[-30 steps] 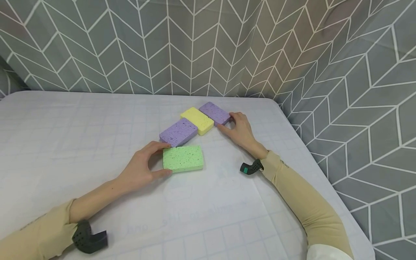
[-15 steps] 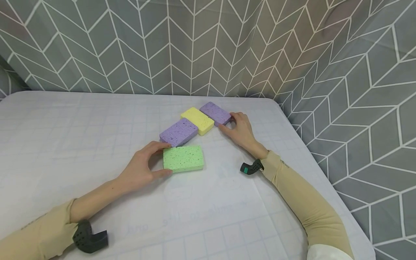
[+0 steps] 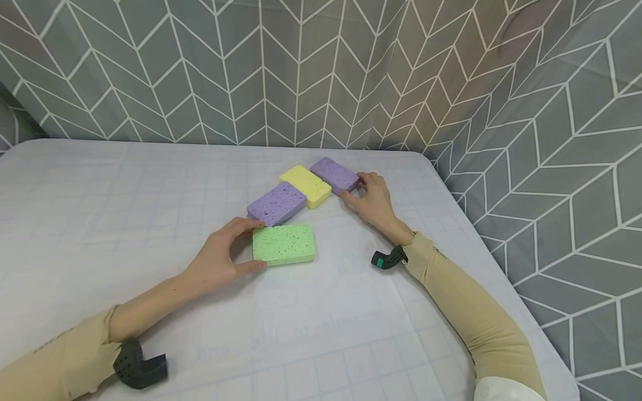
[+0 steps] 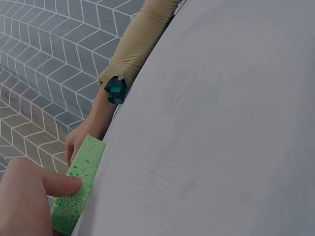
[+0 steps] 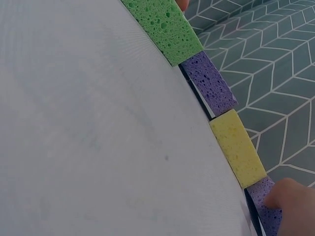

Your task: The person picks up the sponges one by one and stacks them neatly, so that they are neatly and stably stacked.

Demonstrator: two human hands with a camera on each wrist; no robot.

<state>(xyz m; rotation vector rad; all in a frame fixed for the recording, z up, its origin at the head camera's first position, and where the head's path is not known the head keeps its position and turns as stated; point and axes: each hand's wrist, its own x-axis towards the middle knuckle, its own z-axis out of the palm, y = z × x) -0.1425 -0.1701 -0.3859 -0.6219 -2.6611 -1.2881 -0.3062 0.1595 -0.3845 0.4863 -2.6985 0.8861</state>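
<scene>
In the head view, my left hand [image 3: 215, 256] grips the left end of a green sponge [image 3: 284, 244], thumb on its near side and fingers at its far side. The left wrist view shows the thumb against the sponge's pitted side. My right hand [image 3: 373, 203] pinches the right end of a purple sponge [image 3: 333, 174], the farthest one. Between the held sponges lie a yellow sponge [image 3: 307, 186] and a second purple sponge [image 3: 277, 204]. All lie flat in a slanting, stepped row, close to one another; the right wrist view shows their sides.
A white cloth with faint grid lines covers the table [image 3: 125, 223]. Behind it and along its right side hangs a grey curtain [image 3: 281, 72] with white lines. Black wrist devices [image 3: 140, 365] jut from both sleeves over the table.
The far purple sponge has shifted very slightly to the right with my right hand. My left hand and the green sponge stay nearly where they were.
</scene>
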